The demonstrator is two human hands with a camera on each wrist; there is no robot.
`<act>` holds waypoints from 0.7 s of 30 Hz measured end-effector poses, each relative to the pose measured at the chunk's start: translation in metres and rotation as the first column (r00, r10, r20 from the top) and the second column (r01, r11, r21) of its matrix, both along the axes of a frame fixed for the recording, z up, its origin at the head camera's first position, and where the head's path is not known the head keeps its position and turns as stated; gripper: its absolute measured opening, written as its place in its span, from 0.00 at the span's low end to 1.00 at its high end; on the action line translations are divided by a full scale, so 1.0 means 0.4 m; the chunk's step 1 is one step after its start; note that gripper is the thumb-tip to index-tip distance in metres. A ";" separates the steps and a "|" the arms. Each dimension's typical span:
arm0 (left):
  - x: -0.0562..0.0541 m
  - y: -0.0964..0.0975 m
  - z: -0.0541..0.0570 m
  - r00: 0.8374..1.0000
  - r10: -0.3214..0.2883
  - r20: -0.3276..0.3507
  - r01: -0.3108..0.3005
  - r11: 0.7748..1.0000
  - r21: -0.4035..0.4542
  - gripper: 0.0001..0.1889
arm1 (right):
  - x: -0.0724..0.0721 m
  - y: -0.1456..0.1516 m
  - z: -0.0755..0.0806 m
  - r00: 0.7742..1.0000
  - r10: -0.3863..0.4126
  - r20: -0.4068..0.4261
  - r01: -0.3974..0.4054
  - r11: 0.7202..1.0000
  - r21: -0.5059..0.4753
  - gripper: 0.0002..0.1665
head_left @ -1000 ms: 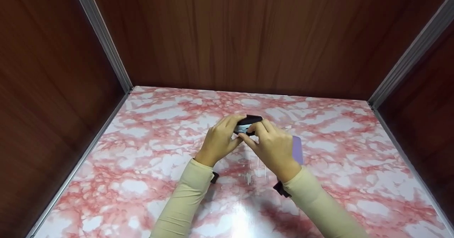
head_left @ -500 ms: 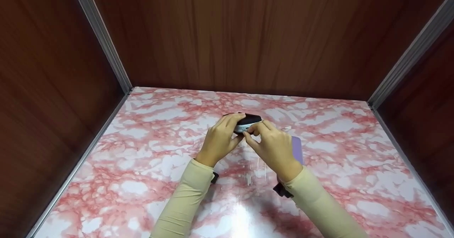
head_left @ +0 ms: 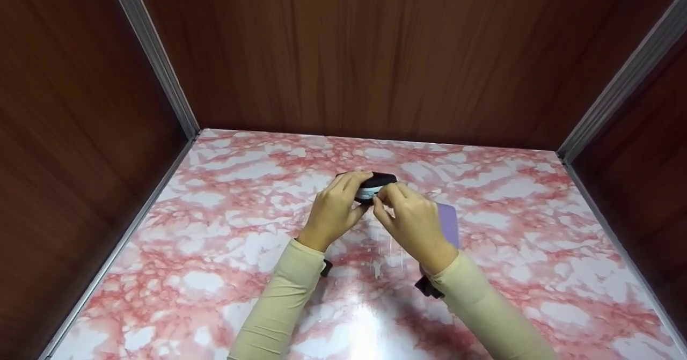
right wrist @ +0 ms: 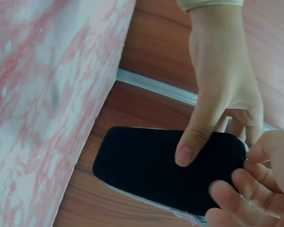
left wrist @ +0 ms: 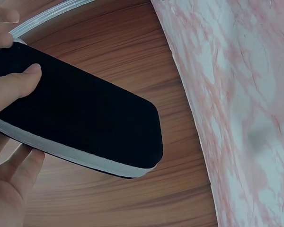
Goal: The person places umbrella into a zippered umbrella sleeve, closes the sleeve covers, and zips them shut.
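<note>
A black case [head_left: 382, 179] with rounded ends and a pale band [head_left: 368, 193] round its side is held up above the table. My left hand [head_left: 334, 210] grips its left end; the thumb [left wrist: 19, 87] lies on the broad black face in the left wrist view, with fingers [left wrist: 21, 175] on the opposite side. My right hand [head_left: 416, 223] pinches at the band near the right end with thumb and bent forefinger. Whatever tiny part lies between those fingertips is hidden. In the right wrist view, loose pale threads [right wrist: 184, 215] show along the case's lower edge.
A flat purple thing [head_left: 449, 223] lies on the table, partly hidden behind my right hand. The red-and-white marbled table [head_left: 214, 231] is bounded by a wood-grain back panel [head_left: 343, 59] and side panels with metal corner strips [head_left: 155, 54].
My right thumb and forefinger have shifted slightly right along the band, the thumb drawing in towards the forefinger. My left hand keeps its hold on the case, which stays nearly in place.
</note>
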State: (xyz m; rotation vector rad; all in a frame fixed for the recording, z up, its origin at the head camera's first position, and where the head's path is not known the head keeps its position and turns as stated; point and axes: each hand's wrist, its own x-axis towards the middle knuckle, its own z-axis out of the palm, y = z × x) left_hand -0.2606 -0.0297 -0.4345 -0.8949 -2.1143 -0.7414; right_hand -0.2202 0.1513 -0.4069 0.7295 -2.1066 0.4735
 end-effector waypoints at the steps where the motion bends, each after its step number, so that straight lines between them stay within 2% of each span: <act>1: -0.001 0.001 0.001 1.000 0.001 -0.003 -0.001 1.000 0.001 0.29 | 0.000 0.000 -0.001 1.000 -0.016 -0.010 0.016 1.000 0.006 0.07; 4: -0.001 0.002 0.005 1.000 -0.002 -0.012 0.002 1.000 0.003 0.30 | -0.002 0.003 -0.002 0.998 -0.060 -0.032 0.061 0.998 0.027 0.07; 6: -0.001 0.002 0.006 1.000 -0.007 -0.015 0.007 1.000 0.009 0.30 | -0.004 0.005 -0.002 0.998 -0.060 -0.029 0.061 0.998 0.026 0.07; 13: 0.000 0.000 0.008 0.999 -0.029 -0.017 0.029 0.998 0.048 0.29 | -0.013 0.018 -0.005 0.993 0.112 0.044 -0.107 0.990 -0.094 0.05; 21: -0.002 -0.002 0.005 0.998 -0.051 -0.023 0.053 0.997 0.062 0.29 | -0.014 0.028 -0.008 0.976 0.206 0.077 -0.190 0.965 -0.180 0.06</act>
